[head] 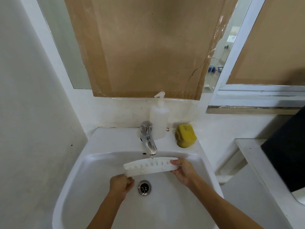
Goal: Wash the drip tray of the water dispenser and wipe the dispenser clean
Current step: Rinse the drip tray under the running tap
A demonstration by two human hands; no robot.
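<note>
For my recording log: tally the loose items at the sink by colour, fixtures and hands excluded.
White: 2, the drip tray held under the tap by the left hand and right hand, and the pump bottle.
Yellow: 1, the sponge on the sink ledge.
Total: 3

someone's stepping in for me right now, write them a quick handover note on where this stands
Left hand grips the left end of the white slotted plastic drip tray; right hand grips its right end.
Tray is held over the white ceramic sink, right under the chrome tap.
Yellow sponge and white pump soap bottle sit untouched on the sink's back ledge.
Left: finish washing the tray, wipe the dispenser.
</note>
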